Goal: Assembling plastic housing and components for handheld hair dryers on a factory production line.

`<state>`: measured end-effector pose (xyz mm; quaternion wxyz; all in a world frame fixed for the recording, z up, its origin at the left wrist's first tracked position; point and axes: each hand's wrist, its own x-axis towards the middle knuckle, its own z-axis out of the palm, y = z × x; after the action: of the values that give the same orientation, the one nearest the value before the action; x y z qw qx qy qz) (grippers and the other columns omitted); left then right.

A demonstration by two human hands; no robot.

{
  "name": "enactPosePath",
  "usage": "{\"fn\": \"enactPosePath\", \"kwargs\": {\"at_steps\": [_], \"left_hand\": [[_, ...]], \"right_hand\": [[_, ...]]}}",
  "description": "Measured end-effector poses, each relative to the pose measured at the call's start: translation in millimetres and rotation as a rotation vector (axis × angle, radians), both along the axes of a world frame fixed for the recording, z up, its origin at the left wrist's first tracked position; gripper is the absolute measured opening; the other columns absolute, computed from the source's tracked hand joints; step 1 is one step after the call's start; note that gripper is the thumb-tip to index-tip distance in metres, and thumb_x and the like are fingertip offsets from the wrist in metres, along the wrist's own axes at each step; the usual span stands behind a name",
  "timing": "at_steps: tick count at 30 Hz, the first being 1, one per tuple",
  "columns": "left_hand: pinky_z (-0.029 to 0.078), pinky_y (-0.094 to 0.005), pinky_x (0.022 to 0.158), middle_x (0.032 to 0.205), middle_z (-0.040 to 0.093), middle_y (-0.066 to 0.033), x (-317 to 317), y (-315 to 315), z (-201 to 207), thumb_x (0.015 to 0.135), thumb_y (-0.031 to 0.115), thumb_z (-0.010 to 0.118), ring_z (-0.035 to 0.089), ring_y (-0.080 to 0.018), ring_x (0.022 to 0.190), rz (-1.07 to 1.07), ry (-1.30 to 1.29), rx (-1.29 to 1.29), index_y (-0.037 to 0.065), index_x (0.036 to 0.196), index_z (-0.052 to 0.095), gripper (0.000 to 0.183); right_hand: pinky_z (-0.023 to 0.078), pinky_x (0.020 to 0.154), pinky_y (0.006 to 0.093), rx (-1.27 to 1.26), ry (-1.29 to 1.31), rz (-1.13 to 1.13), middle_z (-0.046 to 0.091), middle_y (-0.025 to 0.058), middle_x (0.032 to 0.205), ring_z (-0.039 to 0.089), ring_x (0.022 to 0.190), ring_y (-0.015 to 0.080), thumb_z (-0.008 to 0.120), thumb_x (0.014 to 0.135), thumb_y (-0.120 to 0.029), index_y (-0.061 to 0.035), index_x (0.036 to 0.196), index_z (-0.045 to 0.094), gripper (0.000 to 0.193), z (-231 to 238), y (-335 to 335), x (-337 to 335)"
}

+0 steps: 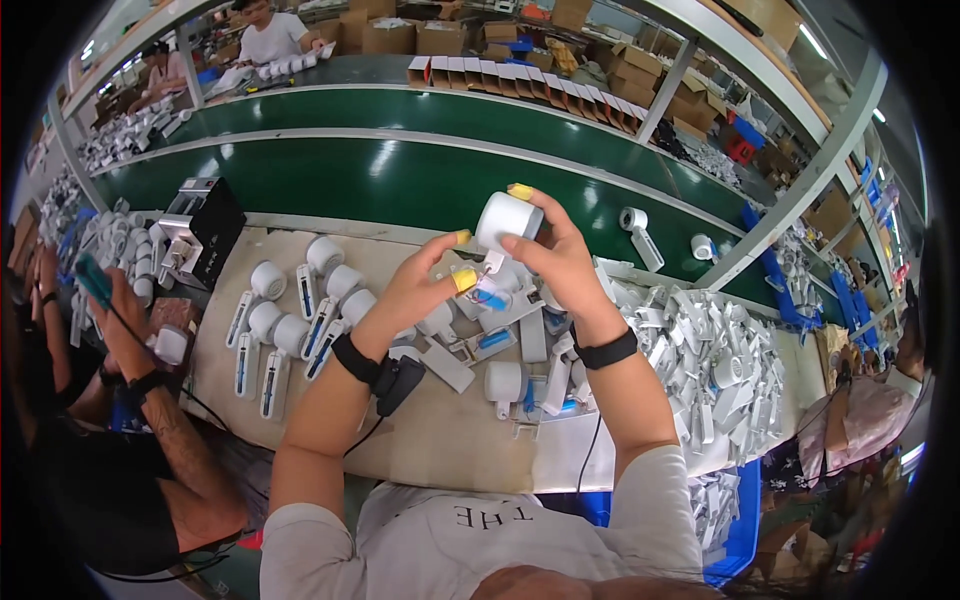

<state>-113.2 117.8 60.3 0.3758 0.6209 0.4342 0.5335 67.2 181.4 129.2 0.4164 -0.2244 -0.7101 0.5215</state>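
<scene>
My right hand grips a white cylinder-shaped device head above the table, a yellow finger cot on one fingertip. From the head's underside hang a small white part and thin wires. My left hand is just left of these wires, thumb and finger apart, yellow cots on its tips; whether a fingertip touches the wires cannot be made out. Below my hands lie loose white handle shells, blue cylindrical cells and another white device head. To the left, several handle-and-head units lie in rows, handles open.
A large heap of white shells covers the table's right side, a blue bin below it. Beyond runs a green conveyor with a white unit on it. A black box-shaped machine and a co-worker's hand are at left.
</scene>
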Motion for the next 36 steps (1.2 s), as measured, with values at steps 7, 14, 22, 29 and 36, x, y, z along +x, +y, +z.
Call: {"fn": "enactPosePath", "kwargs": {"at_steps": [7, 14, 22, 29, 36], "left_hand": [[0.05, -0.0291, 0.074, 0.099, 0.058, -0.0083, 62.5, -15.6, 2.7, 0.086, 0.019, 0.053, 0.062, -0.0149, 0.083, -0.282, -0.739, -0.226, -0.001, 0.111, 0.051, 0.032], [0.051, -0.0317, 0.071, 0.091, 0.062, -0.0083, 94.3, -53.2, -7.3, 0.091, 0.026, 0.044, 0.062, -0.0169, 0.078, -0.426, -1.086, -0.668, 0.002, 0.107, 0.053, 0.03], [0.052, -0.0388, 0.064, 0.085, 0.061, -0.0121, 97.8, -59.8, 14.0, 0.093, 0.03, 0.038, 0.062, -0.0211, 0.069, -0.313, -0.965, -0.74, -0.002, 0.1, 0.052, 0.035], [0.05, -0.0294, 0.053, 0.085, 0.061, -0.0094, 98.9, -68.9, 23.8, 0.09, 0.033, 0.046, 0.06, -0.0171, 0.063, -0.46, -0.708, -0.624, 0.003, 0.101, 0.05, 0.032], [0.047, -0.0259, 0.052, 0.08, 0.058, -0.0094, 92.8, -68.4, 30.5, 0.081, 0.01, 0.048, 0.057, -0.0127, 0.061, -0.345, -0.302, -0.553, -0.001, 0.098, 0.047, 0.021]], "right_hand": [[0.052, 0.067, 0.0291, -0.296, 0.201, -0.206, 0.052, 0.0077, 0.106, 0.056, 0.094, 0.0164, 0.061, 0.082, -0.021, -0.0081, 0.124, 0.042, 0.047, -8.6, -17.8, 34.2], [0.051, 0.054, 0.0257, -0.563, -0.013, 0.001, 0.049, 0.0108, 0.112, 0.057, 0.09, 0.018, 0.047, 0.086, -0.048, -0.0093, 0.137, 0.023, 0.068, -50.6, -42.0, 86.9], [0.037, 0.094, 0.0371, 0.263, -0.172, -0.271, 0.035, 0.0137, 0.128, 0.042, 0.112, 0.0277, 0.079, 0.057, -0.006, -0.0084, 0.136, 0.021, 0.098, -79.5, -76.8, 106.6], [0.036, 0.093, 0.0395, 0.686, -0.253, -0.461, 0.041, 0.0152, 0.117, 0.041, 0.112, 0.0287, 0.081, 0.053, -0.007, -0.0082, 0.116, 0.039, 0.075, -64.5, -81.8, 117.4], [0.046, 0.087, 0.0413, 0.972, -0.279, -0.241, 0.045, 0.0133, 0.112, 0.054, 0.102, 0.0354, 0.081, 0.057, -0.01, -0.0087, 0.111, 0.043, 0.066, -42.6, -74.9, 145.8]]}}
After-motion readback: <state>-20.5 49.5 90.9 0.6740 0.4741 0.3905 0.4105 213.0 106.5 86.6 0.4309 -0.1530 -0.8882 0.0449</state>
